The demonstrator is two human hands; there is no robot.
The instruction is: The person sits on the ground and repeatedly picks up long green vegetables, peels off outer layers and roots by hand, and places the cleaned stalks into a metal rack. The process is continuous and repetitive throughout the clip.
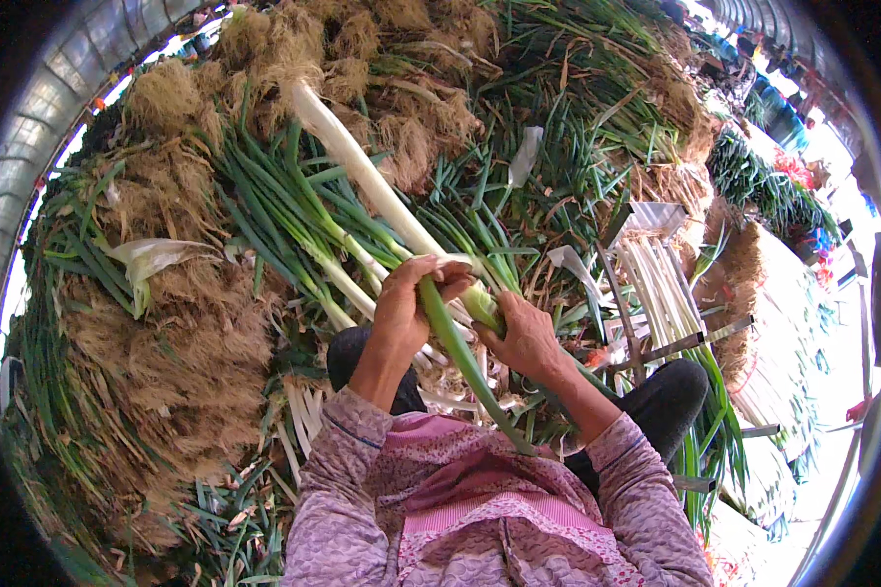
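Note:
A large leek or Welsh onion (378, 183), with a thick white shaft and a bushy root end pointing away from me, lies slanted before me. My left hand (418, 293) is closed around it near where the white turns green, and a green leaf hangs down from there towards my lap. My right hand (525, 334) grips the green part just to the right of the left hand. Thinner green onions (338, 275) lie beyond and beside my left hand, their white ends near my knees.
Heaps of onions with matted brown roots (169, 381) stand at the left and beyond. A metal rack (635, 352) at the right holds a bundle of white stalks (657, 286). Farther right are stacked bundles (785, 330). Loose leaves (227, 528) litter the ground at lower left.

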